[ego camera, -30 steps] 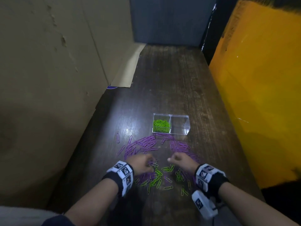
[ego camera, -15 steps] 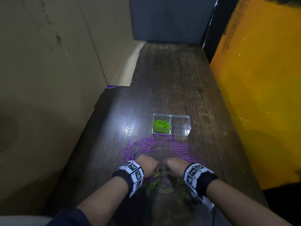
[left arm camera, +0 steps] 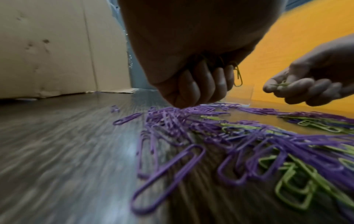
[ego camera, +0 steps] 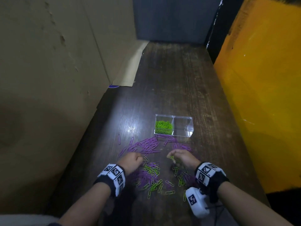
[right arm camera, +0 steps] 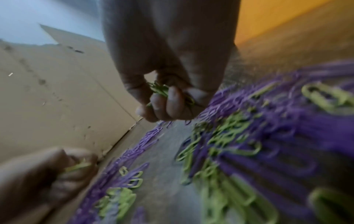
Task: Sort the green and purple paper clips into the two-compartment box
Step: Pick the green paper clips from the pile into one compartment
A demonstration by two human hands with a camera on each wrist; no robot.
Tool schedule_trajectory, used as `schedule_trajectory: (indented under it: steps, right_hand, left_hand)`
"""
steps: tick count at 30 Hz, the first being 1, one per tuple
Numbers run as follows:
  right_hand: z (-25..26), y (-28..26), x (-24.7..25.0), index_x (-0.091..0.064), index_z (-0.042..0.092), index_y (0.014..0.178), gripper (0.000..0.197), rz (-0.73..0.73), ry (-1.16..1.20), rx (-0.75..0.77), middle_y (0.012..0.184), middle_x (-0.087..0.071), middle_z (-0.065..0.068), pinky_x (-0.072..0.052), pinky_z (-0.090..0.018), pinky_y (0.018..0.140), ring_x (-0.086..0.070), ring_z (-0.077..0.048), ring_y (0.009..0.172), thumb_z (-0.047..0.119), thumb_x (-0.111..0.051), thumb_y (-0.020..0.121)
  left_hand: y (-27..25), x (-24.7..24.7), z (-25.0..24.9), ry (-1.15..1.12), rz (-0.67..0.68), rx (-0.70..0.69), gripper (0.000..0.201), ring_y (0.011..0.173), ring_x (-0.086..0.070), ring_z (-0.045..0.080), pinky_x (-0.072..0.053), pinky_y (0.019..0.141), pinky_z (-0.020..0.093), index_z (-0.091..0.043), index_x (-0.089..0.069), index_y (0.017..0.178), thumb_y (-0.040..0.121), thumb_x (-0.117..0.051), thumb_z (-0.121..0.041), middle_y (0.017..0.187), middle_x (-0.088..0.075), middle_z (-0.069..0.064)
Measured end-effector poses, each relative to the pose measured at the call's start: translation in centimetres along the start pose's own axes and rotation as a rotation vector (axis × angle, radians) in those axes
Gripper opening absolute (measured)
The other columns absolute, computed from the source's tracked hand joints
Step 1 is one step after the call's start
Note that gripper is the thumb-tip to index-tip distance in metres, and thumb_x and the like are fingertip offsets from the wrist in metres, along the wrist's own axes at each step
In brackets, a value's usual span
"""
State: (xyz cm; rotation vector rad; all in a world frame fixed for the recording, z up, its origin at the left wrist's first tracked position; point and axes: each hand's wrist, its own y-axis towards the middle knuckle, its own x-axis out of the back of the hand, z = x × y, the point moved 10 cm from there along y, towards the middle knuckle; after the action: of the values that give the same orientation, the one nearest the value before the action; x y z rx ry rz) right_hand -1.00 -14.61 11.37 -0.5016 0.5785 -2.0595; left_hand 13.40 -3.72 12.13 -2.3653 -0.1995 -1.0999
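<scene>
Lower frame: my left grip point(ego camera: 132, 162) and right grip point(ego camera: 180, 158) each pinch thin green wire clips point(right arm camera: 164, 91) above the glossy wood-grain desk point(ego camera: 171, 79).

A makeshift recording booth rather than a lived-in room: a dark wood-grain table point(ego camera: 171, 75) is boxed in by cardboard sheets point(ego camera: 48, 70) on its left, an orange panel point(ego camera: 263, 95) on its right and a grey board point(ego camera: 171, 18) behind it.
</scene>
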Motion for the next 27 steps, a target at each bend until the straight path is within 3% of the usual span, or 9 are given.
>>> schedule_trajectory:
  steps: [4, 8, 10, 13, 16, 19, 22, 24, 27]
  right_hand:
    - [-1.2, -0.1, -2.6, -0.047, 0.012, 0.069, 0.028, 0.105, 0.233, -0.119, 0.062, -0.043, -0.002, -0.029, -0.016, 0.039, -0.04, -0.009, 0.044, 0.019, -0.042, 0.095]
    - [-1.0, 0.6, -2.8, -0.052, 0.009, 0.076, 0.023, 0.05, -0.308, -0.065, 0.063, -0.054, -0.004, -0.038, -0.022, 0.046, -0.047, -0.012, 0.049, 0.026, -0.054, 0.092]
    - [0.4, 1.3, -2.8, -0.061, 0.008, 0.09, 0.017, -0.041, -0.558, 0.061, 0.086, -0.068, -0.012, -0.047, -0.027, 0.067, -0.062, -0.02, 0.072, 0.025, -0.056, 0.091]
    - [2.7, 1.4, -4.3, -0.063, 0.012, 0.1, 0.017, -0.033, -0.756, 0.231, 0.117, -0.063, -0.01, -0.043, -0.028, 0.089, -0.059, -0.023, 0.108, 0.024, -0.06, 0.087]
    - [2.4, 1.9, -6.2, -0.06, 0.011, 0.104, 0.027, 0.054, -0.982, 0.261, 0.114, -0.06, -0.007, -0.042, -0.027, 0.086, -0.057, -0.023, 0.107, 0.029, -0.063, 0.085]
    - [2.1, 2.3, -6.4, -0.06, 0.015, 0.094, 0.015, 0.037, -0.997, 0.256, 0.108, -0.064, -0.009, -0.044, -0.028, 0.082, -0.059, -0.025, 0.102, 0.028, -0.061, 0.086]
    - [2.6, 2.4, -5.6, -0.059, 0.018, 0.087, 0.007, -0.003, -0.915, 0.266, 0.098, -0.067, -0.009, -0.045, -0.029, 0.078, -0.062, -0.025, 0.095, 0.024, -0.057, 0.087]
    - [3.0, 2.5, -3.9, -0.056, 0.02, 0.083, 0.006, -0.065, -0.874, 0.257, 0.091, -0.065, -0.006, -0.045, -0.03, 0.076, -0.063, -0.025, 0.094, 0.023, -0.056, 0.088]
    - [3.1, 2.8, -0.7, -0.061, 0.012, 0.099, 0.018, -0.174, -0.867, 0.203, 0.109, -0.065, -0.008, -0.043, -0.029, 0.079, -0.061, -0.025, 0.103, 0.025, -0.058, 0.087]
  left_hand:
    - [-0.3, 0.2, 2.7, -0.114, -0.073, 0.058, 0.041, 0.069, -0.042, 0.018, -0.026, 0.062, 0.027, -0.019, -0.03, 0.054, 0.093, -0.034, -0.031, 0.056, -0.037, -0.002]
    - [-0.8, 0.2, 3.5, -0.224, -0.085, 0.041, 0.043, 0.056, -0.043, 0.015, -0.03, 0.059, 0.026, -0.022, -0.039, 0.054, 0.097, -0.045, -0.022, 0.054, -0.044, -0.007]
    - [-0.8, 0.3, 3.9, -0.304, -0.085, 0.018, 0.04, 0.054, -0.046, 0.008, -0.035, 0.061, 0.021, -0.024, -0.047, 0.055, 0.095, -0.05, -0.02, 0.054, -0.052, -0.008]
    - [-0.8, 0.0, 3.9, -0.383, -0.076, 0.007, 0.024, 0.056, -0.051, 0.0, -0.039, 0.063, 0.017, -0.02, -0.065, 0.07, 0.092, -0.055, -0.015, 0.051, -0.059, -0.013]
    - [-0.6, -0.1, 3.6, -0.403, -0.093, 0.029, 0.019, 0.066, -0.052, 0.005, -0.041, 0.069, 0.018, -0.009, -0.068, 0.09, 0.094, -0.049, -0.01, 0.061, -0.055, -0.013]
    - [-0.5, 0.1, 3.4, -0.351, -0.129, 0.041, 0.034, 0.081, -0.05, 0.015, -0.032, 0.073, 0.021, -0.024, -0.047, 0.068, 0.096, -0.04, -0.007, 0.076, -0.052, 0.001]
    - [-0.4, 0.1, 3.1, -0.181, -0.104, 0.108, 0.035, 0.074, -0.046, 0.017, -0.03, 0.068, 0.026, -0.022, -0.037, 0.064, 0.097, -0.04, -0.032, 0.071, -0.048, 0.002]
    - [-0.2, 0.2, 2.7, -0.096, -0.086, 0.109, 0.036, 0.071, -0.045, 0.018, -0.03, 0.065, 0.026, -0.02, -0.041, 0.068, 0.094, -0.043, -0.044, 0.066, -0.045, -0.003]
    - [0.5, -0.1, 1.6, -0.016, -0.016, 0.047, 0.024, 0.079, -0.055, 0.017, -0.034, 0.068, 0.024, -0.028, -0.047, 0.072, 0.087, -0.055, -0.045, 0.077, -0.057, -0.004]
